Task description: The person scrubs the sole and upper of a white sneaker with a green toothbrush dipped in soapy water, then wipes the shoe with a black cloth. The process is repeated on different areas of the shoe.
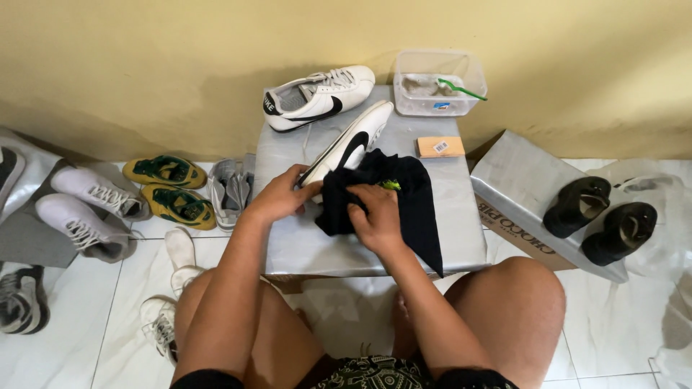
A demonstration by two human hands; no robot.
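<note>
Sneaker [351, 144], white with black stripe: lies mid-box on the grey wrapped box [461, 238], heel gripped by the left hand [277, 196]. Right hand [376, 216] closed on a black cloth [411, 202] against it. Step judged: wiping the upper. Second sneaker [317, 97] and clear tub [438, 85] at far edge. Next move calls for a steady hold.

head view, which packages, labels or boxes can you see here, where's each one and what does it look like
Clear plastic tub: back right of the grey-wrapped box top, rectangular, small blue-and-white label on its front, green-handled brush inside.
Small tan card: right of the black cloth, rectangular, white barcode sticker.
Cardboard box: on the floor at right, grey wrap on top, brown printed side, pair of black shoes on it.
</note>
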